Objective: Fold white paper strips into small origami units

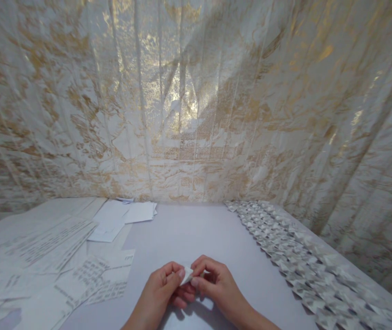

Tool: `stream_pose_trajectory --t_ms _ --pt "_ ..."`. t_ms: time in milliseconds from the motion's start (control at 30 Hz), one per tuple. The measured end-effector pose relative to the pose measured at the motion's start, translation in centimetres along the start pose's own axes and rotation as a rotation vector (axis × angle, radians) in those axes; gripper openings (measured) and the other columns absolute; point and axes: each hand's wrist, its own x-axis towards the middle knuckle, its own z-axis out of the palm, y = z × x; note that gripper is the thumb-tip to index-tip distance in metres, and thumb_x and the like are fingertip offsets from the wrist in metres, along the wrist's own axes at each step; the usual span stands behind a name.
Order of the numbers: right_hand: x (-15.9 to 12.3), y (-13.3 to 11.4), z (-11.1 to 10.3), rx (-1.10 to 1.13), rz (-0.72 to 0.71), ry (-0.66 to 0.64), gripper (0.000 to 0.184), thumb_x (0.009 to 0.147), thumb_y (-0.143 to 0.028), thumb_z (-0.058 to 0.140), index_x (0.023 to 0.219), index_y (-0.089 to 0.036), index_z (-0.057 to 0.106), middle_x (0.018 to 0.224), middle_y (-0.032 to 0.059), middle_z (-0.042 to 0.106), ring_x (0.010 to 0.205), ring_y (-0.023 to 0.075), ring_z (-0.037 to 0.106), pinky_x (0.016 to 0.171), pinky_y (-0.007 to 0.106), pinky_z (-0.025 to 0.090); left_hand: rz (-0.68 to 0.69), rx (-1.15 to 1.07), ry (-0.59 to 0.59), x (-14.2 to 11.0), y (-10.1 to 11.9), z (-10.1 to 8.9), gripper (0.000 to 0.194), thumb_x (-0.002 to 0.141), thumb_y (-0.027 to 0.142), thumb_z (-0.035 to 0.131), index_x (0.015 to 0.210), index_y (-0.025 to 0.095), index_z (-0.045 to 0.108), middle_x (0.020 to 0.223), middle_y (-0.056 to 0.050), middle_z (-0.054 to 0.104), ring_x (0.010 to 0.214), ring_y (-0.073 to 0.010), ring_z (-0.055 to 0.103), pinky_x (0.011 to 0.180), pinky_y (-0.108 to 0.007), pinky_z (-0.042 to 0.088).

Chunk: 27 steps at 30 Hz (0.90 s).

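Observation:
Between my two hands, above the front middle of the table, is a small folded piece of white paper [187,274]. My left hand [168,284] pinches its left side between thumb and fingers. On the other side, my right hand [215,279] is closed on the paper's right edge with thumb and forefinger. Part of the paper is hidden behind the fingertips, so its full shape does not show. A shadow falls on the table below both hands.
Loose printed paper sheets [55,247] overlap across the left of the table [182,229]. Blank white paper pieces [110,222] lie at the back left. Rows of small folded paper pieces [295,256] run along the right side. A white and gold curtain [196,101] hangs behind.

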Motion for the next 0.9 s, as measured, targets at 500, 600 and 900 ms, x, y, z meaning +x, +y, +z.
stream_pose_trajectory --t_ms 500,600,900 --pt "-0.5 -0.6 0.8 -0.011 0.017 0.015 0.034 0.085 -0.048 0.073 0.092 -0.020 0.055 0.070 -0.0048 0.054 0.062 0.0136 0.050 0.061 0.027 0.039 0.031 0.020 -0.112 0.0 -0.8 -0.1 0.059 0.065 0.069 0.083 0.083 0.017 0.061 0.069 -0.007 0.077 0.064 -0.0177 0.070 0.059 -0.026 0.049" --pt "-0.5 -0.5 0.7 -0.020 0.019 0.003 0.038 0.086 -0.052 0.072 0.095 -0.020 0.056 0.070 -0.0049 0.054 0.062 0.0136 0.050 0.062 0.027 0.039 0.033 0.022 -0.095 -0.2 -0.5 0.0 0.061 0.063 0.072 0.082 0.081 0.017 0.062 0.066 -0.007 0.076 0.061 -0.0171 0.069 0.057 -0.026 0.048" --pt "-0.3 -0.2 0.1 -0.083 0.024 -0.084 0.048 0.092 -0.066 0.059 0.106 -0.020 0.056 0.064 -0.0087 0.044 0.058 0.0123 0.042 0.058 0.025 0.032 0.039 0.043 -0.027 -0.5 0.7 0.3 0.060 0.060 0.073 0.081 0.076 0.019 0.059 0.062 -0.006 0.076 0.056 -0.0162 0.067 0.055 -0.026 0.047"
